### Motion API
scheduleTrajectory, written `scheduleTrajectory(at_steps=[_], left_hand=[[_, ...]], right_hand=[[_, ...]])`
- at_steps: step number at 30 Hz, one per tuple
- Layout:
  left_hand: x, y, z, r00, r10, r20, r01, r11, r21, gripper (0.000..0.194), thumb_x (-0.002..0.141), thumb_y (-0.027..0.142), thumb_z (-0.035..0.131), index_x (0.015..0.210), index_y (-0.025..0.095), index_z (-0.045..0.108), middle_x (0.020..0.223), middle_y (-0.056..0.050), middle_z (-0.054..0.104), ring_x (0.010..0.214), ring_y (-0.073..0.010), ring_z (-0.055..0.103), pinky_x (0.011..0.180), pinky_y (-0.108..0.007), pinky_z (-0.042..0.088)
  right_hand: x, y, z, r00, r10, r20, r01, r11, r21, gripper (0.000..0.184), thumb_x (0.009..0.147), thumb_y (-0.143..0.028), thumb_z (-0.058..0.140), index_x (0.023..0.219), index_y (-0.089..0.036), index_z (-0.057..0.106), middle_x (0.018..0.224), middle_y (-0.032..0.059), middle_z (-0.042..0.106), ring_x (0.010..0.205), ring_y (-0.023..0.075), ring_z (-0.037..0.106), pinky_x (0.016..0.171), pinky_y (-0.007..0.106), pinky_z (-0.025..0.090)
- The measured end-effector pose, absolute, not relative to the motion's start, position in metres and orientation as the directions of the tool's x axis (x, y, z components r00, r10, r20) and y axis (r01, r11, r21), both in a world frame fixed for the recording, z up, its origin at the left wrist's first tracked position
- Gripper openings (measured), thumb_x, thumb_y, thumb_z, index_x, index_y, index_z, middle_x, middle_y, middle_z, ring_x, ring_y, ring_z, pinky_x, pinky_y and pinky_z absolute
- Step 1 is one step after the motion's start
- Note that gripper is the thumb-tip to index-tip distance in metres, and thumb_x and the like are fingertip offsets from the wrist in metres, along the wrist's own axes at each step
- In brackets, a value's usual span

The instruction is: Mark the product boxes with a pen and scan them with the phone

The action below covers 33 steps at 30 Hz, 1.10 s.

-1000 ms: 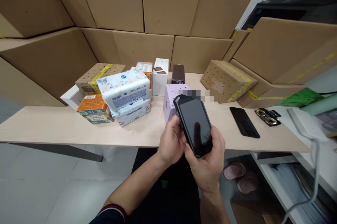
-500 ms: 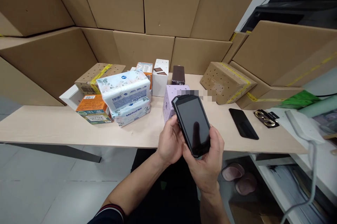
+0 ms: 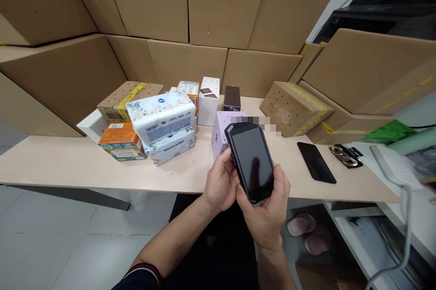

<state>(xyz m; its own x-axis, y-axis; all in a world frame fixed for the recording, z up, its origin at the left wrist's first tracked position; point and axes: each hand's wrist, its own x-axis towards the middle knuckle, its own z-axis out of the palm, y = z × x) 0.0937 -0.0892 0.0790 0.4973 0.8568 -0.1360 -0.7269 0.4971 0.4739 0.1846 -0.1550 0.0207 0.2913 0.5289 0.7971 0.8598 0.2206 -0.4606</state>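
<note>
A black rugged phone [image 3: 252, 161] with a dark screen is held in both hands just in front of the table's near edge. My left hand [image 3: 220, 183] grips its left side, fingers wrapped round the edge. My right hand [image 3: 267, 210] cups its lower end from beneath, thumb against the left side. Right behind the phone, a lilac box [image 3: 221, 130] stands on the light wooden table [image 3: 68, 163].
Left of the lilac box lie two stacked tissue packs [image 3: 163, 124], an orange box [image 3: 121, 140] and small cartons. A flat black phone [image 3: 316, 162] and a gold-ringed black item [image 3: 345, 154] lie to the right. Cardboard boxes [image 3: 221, 13] wall the back. Slippers [image 3: 308, 231] sit under the table.
The phone and both hands stay almost where they were; only the view has shifted slightly.
</note>
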Motion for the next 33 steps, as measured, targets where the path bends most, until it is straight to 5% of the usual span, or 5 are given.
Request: scheduleTrajectory(at_steps=[12, 18, 23, 26, 33], left_hand=[[0.095, -0.089, 0.080, 0.508, 0.853, -0.119, -0.740, 0.503, 0.446, 0.026, 0.093, 0.037, 0.056, 0.100, 0.019, 0.073, 0.092, -0.003, 0.078, 0.114, -0.0267, 0.071, 0.105, -0.040, 0.053], [0.091, -0.094, 0.066, 0.556, 0.831, 0.008, -0.695, 0.460, 0.552, 0.044, 0.093, 0.055, 0.058, 0.118, 0.021, 0.072, 0.122, -0.007, 0.075, 0.127, -0.0280, 0.064, 0.110, -0.042, 0.048], [0.072, -0.096, 0.025, 0.288, 0.887, 0.360, -0.556, -0.151, 0.817, 0.039, 0.102, 0.045, 0.049, 0.128, 0.025, 0.070, 0.127, -0.009, 0.071, 0.119, -0.0240, 0.065, 0.102, -0.040, 0.051], [0.061, -0.092, 0.006, 0.130, 0.833, 0.538, -0.291, -0.487, 0.824, 0.028, 0.101, 0.030, 0.053, 0.121, 0.024, 0.072, 0.115, -0.009, 0.069, 0.108, -0.0213, 0.063, 0.092, -0.036, 0.053], [0.062, -0.082, 0.004, 0.045, 0.727, 0.685, 0.163, -0.682, 0.713, 0.019, 0.089, 0.011, 0.060, 0.105, 0.021, 0.062, 0.099, -0.006, 0.061, 0.094, -0.0181, 0.061, 0.075, -0.030, 0.055]], right_hand=[[0.186, -0.155, 0.009, 0.363, 0.566, 0.741, 0.793, 0.230, -0.564, 0.092, 0.082, -0.033, 0.078, 0.159, -0.025, 0.028, 0.149, 0.0193, 0.045, 0.140, 0.0368, 0.048, 0.109, 0.065, 0.048], [0.196, -0.154, 0.005, 0.480, 0.532, 0.697, 0.736, 0.188, -0.650, 0.092, 0.081, -0.040, 0.077, 0.158, -0.020, 0.029, 0.150, 0.0207, 0.047, 0.140, 0.0384, 0.048, 0.110, 0.067, 0.044], [0.233, -0.155, 0.006, 0.625, 0.411, 0.664, 0.754, -0.097, -0.649, 0.093, 0.079, -0.045, 0.077, 0.157, -0.016, 0.036, 0.148, 0.0232, 0.050, 0.139, 0.0416, 0.049, 0.112, 0.067, 0.040], [0.263, -0.155, -0.005, 0.622, 0.416, 0.663, 0.778, -0.231, -0.584, 0.090, 0.079, -0.050, 0.075, 0.154, -0.011, 0.042, 0.141, 0.0265, 0.055, 0.133, 0.0443, 0.051, 0.109, 0.067, 0.041], [0.299, -0.154, -0.043, 0.575, 0.558, 0.598, 0.817, -0.365, -0.445, 0.089, 0.083, -0.060, 0.061, 0.150, -0.004, 0.046, 0.125, 0.0294, 0.060, 0.117, 0.0464, 0.055, 0.100, 0.069, 0.040]])
